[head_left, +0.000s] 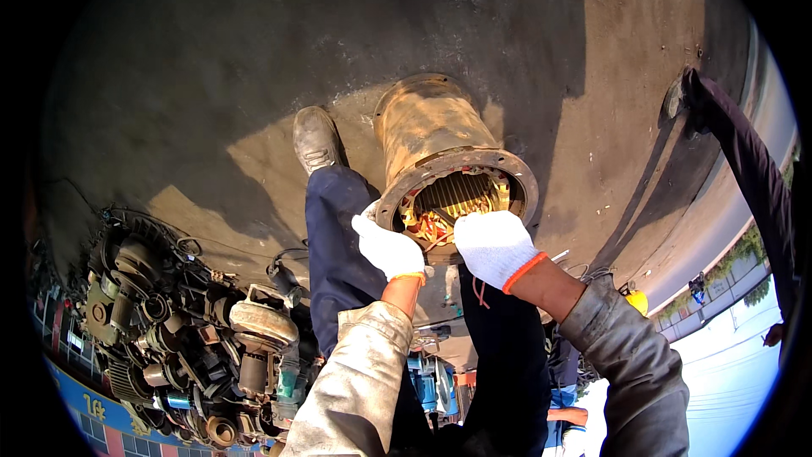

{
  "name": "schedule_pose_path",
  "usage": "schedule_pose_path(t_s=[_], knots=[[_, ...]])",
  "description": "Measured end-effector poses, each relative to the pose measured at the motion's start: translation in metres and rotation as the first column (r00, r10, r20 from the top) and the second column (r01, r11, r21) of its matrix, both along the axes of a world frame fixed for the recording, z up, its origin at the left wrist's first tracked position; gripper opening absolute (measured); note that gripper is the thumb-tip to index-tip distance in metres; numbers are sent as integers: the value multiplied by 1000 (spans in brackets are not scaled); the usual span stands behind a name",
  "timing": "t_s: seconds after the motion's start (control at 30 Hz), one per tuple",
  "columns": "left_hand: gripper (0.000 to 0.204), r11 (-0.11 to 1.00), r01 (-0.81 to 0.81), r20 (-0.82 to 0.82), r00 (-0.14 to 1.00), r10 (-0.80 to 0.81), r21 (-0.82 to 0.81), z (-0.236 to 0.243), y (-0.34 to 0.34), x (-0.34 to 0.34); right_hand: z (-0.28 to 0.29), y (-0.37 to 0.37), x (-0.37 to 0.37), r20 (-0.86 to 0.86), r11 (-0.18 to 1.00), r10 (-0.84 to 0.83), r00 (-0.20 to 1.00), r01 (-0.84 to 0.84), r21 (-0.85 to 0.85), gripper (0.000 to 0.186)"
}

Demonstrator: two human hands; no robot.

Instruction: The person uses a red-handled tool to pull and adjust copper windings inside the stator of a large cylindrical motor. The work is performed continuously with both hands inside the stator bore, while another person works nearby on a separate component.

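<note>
A rusty cylindrical motor housing [436, 127] lies between my legs, its round flanged mouth [524, 182] facing me. Inside show rows of yellowish slots [463, 190] and a tangle of torn red and yellow insulation scraps [427, 227]. My left hand [389, 245], in a white knit glove, is closed on the left side of the flange. At the lower right of the mouth is my right hand [493, 245], also gloved and closed. A thin dark bar [443, 215] runs from its fingers into the bore; the grip itself is hidden. Below that hand dangles a thin reddish strip [480, 294].
A large heap of greasy metal machine parts [203, 338] fills the lower left. My left shoe [317, 140] stands beside the housing. At the right another person's dark trouser leg [736, 127] shows, and a yellow object [636, 300] lies beyond my right forearm.
</note>
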State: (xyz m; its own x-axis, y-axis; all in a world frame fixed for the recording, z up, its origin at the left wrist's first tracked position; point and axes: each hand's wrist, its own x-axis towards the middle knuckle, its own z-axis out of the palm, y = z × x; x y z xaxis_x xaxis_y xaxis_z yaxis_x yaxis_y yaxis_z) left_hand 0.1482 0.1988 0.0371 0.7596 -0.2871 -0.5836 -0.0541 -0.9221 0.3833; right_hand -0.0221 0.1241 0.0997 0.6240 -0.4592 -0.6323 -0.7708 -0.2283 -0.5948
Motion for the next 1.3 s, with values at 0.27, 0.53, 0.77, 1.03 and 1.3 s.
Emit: schedule_pose_path(t_s=[0.27,0.53,0.77,1.03,1.3], knots=[[54,998,-48,-42,998,49,40,16,-14,-8,-12,10,-2,-7,999,-48,999,48,16,15],[56,997,-69,-30,997,69,-22,11,-7,-5,-19,0,-2,65,988,-67,996,57,141,22],[57,936,-334,-165,935,314,-114,13,-23,-12,-47,-8,1,3,994,33,999,-33,106,12],[62,982,-157,-107,983,146,-104,11,-12,-2,-40,-18,6,-56,957,123,991,-103,269,29],[59,991,-73,-77,995,65,-108,10,-21,-8,-94,47,-3,192,937,-349,917,348,42,12]])
